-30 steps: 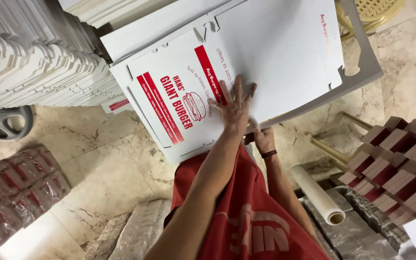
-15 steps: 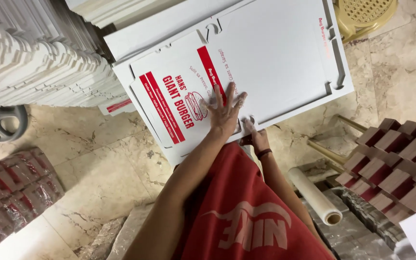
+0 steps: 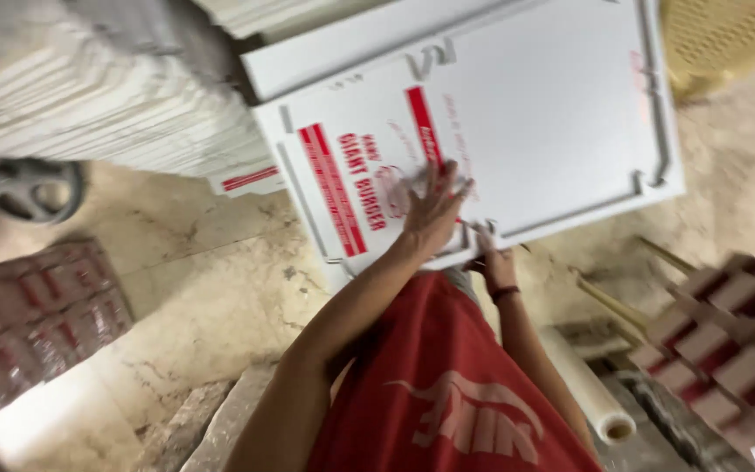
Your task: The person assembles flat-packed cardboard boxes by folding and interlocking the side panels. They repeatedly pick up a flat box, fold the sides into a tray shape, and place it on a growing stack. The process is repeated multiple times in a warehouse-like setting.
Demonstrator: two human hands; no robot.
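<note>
Head view, looking down. The left hand (image 3: 434,210) lies flat, fingers spread open, on the printed face of a flat white carton blank (image 3: 517,140), near that blank's near edge. The right hand (image 3: 493,260) sits at the same near edge, just right of the left; its fingers curl over or under the edge, but blur hides whether they truly pinch it. A dark band circles the right wrist.

The blank rests tilted above the stone floor (image 3: 220,262), its far edge touching a second white sheet behind it. A tall stack (image 3: 98,87) of folded white cartons fills the far left corner of the floor. A grey wheel (image 3: 24,185) stands just below that stack. Red-and-white wrapped packs (image 3: 28,323) lie at the left edge. A roll (image 3: 587,393) of clear film and a heap of folded red-and-white boxes (image 3: 727,332) lie at the right edge; a yellow basket (image 3: 718,39) shows in the far right corner.

Risk, as judged: the blank is broad and held only near one edge, so it may sag, crease along an unintended line, or slide off the open palm. Its far corner could also knock the stack.
</note>
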